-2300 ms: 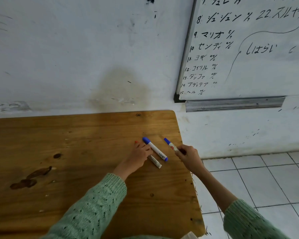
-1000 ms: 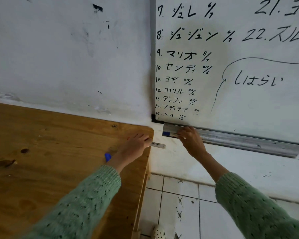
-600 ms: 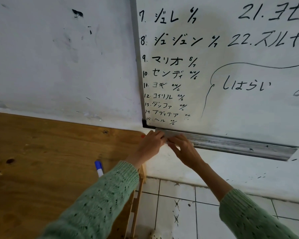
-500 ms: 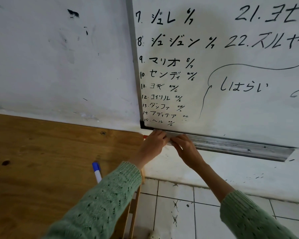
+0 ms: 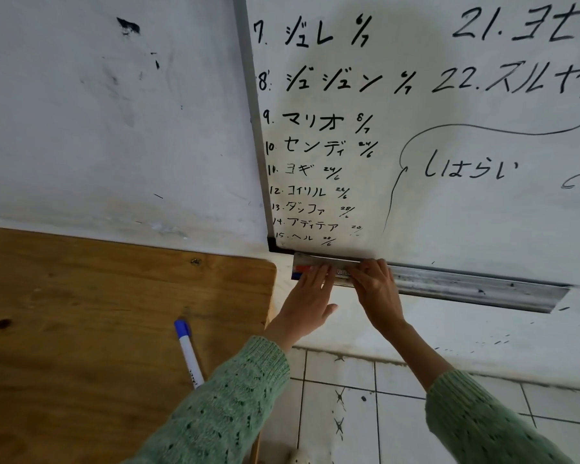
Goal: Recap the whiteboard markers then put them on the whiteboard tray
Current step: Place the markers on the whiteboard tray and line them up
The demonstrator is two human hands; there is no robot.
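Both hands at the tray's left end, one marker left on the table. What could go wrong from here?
1. The red-capped marker and blue-capped marker sit at the whiteboard tray's open left end; a nudge from the left hand or right hand might slide them out.
2. The blue-capped marker on the wooden table lies partly under the left sleeve; pulling back may sweep it off.

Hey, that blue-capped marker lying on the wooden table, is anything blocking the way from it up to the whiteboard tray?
Nothing visible does. The blue-capped white marker lies alone on the wooden table, partly under the left sleeve. The metal whiteboard tray is bare to the right of both hands; two markers sit at its left end.
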